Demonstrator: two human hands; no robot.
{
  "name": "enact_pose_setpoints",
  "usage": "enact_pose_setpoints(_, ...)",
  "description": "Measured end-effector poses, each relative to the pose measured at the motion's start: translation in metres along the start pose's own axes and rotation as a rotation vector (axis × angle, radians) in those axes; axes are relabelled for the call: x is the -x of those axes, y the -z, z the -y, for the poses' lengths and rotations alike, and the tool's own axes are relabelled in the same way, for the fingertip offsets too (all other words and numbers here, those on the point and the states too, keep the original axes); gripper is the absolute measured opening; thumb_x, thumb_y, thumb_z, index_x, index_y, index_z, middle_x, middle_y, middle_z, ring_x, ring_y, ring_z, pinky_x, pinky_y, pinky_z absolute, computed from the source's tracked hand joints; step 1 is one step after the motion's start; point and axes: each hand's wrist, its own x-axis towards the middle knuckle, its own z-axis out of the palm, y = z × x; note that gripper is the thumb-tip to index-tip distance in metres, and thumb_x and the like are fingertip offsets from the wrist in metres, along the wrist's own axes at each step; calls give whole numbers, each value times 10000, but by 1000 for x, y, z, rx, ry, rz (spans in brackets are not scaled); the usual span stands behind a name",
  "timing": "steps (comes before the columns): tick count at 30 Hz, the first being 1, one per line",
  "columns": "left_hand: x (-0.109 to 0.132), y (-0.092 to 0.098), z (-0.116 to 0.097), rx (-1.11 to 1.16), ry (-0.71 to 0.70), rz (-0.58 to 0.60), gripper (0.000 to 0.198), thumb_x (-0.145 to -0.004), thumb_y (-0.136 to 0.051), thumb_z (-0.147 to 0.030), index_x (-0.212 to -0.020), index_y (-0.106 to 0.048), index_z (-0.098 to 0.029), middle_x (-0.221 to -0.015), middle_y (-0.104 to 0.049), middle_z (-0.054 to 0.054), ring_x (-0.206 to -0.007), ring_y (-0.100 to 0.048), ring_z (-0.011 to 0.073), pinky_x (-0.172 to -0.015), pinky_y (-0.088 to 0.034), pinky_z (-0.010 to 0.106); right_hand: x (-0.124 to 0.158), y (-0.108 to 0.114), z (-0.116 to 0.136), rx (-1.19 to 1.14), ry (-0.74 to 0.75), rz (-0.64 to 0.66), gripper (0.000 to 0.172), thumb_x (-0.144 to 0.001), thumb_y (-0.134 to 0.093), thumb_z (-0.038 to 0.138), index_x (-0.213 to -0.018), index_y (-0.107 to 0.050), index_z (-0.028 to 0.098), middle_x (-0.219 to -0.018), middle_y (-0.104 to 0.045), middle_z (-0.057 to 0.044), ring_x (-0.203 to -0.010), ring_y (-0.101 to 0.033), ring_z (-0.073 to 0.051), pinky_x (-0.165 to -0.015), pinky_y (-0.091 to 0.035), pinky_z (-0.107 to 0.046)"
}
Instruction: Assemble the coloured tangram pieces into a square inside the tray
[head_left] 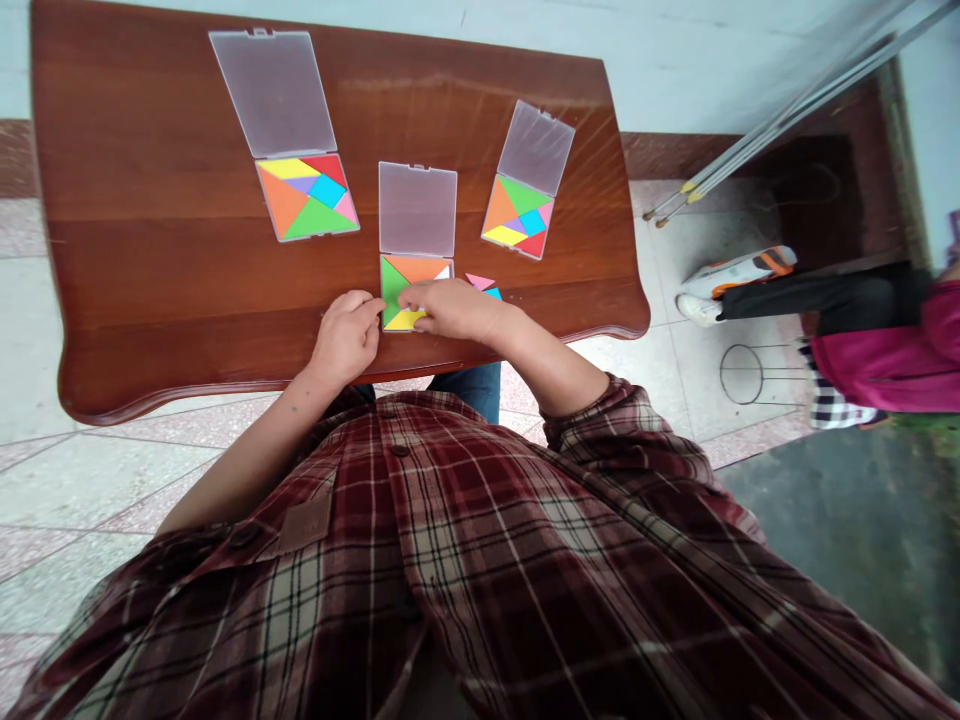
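Note:
In the head view, an opened tangram case lies near the table's front edge, its clear lid folded back. Inside it show a green triangle, an orange triangle and a yellow piece. My left hand is curled at the case's left side, fingertips against its edge. Over the tray, my right hand has its fingers bent together; whatever they hold is hidden beneath them. A pink triangle and a partly covered blue piece lie on the table beyond my right wrist.
Two more open tangram cases, a left one and a right one, hold filled-in pieces. The brown wooden table has a curved front edge. At right are a seated person's leg, a wire stand and metal poles.

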Motion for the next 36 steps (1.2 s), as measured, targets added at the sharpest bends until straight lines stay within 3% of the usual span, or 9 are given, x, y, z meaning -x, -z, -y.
enact_pose_setpoints(6,0,2,-1,-14,-2,-8,339,-851,-410,-146,-1078,-658,-188,-1001,-633,96,-938,-579,237,-862,-490,399,6,1,-20,-82,-97,-123,306,-847,-501,101,-1095,-653,195,-1128,-682,-57,-962,-601,-210,-834,-403,-316)
enact_pose_setpoints(12,0,-1,2,-27,-16,-21,340,-845,-410,-138,-1076,-657,-174,-1003,-639,106,-927,-583,240,-856,-498,404,4,-10,-16,-28,-10,-74,267,-894,-460,120,-1065,-658,174,-1139,-660,-89,-1006,-582,-214,-798,-376,-296)
enact_pose_setpoints(22,0,1,1,-32,0,-10,350,-843,-407,-136,-1080,-659,-187,-1009,-638,101,-957,-586,236,-880,-495,396,2,-10,-7,-45,-19,-43,285,-868,-470,111,-1074,-655,176,-1138,-646,-95,-989,-569,-216,-787,-372,-303)
enact_pose_setpoints(25,1,0,2,-26,-6,-21,346,-843,-405,-147,-1079,-654,-194,-1004,-637,94,-952,-588,231,-876,-500,387,8,-2,-16,-115,-81,-149,280,-872,-457,138,-1062,-657,188,-1094,-661,-75,-985,-571,-212,-840,-393,-317)
enact_pose_setpoints(29,1,1,2,-27,-5,-29,340,-847,-408,-147,-1080,-649,-203,-1027,-643,91,-956,-591,230,-883,-507,388,25,7,-39,-236,-236,-393,295,-862,-424,145,-1030,-661,195,-1050,-673,-63,-989,-576,-210,-879,-420,-341)
enact_pose_setpoints(32,1,2,2,-33,1,-28,342,-854,-407,-150,-1094,-647,-191,-1046,-648,96,-968,-595,232,-900,-506,393,41,1,-60,-304,-360,-501,279,-841,-431,153,-995,-663,177,-971,-678,-63,-907,-589,-197,-844,-441,-350)
enact_pose_setpoints(36,1,3,2,-34,6,-26,338,-860,-407,-165,-1098,-646,-186,-1049,-647,101,-968,-595,237,-904,-502,397,58,-15,-81,-340,-477,-541,236,-821,-466,190,-952,-662,179,-925,-681,-57,-843,-592,-191,-799,-454,-349)
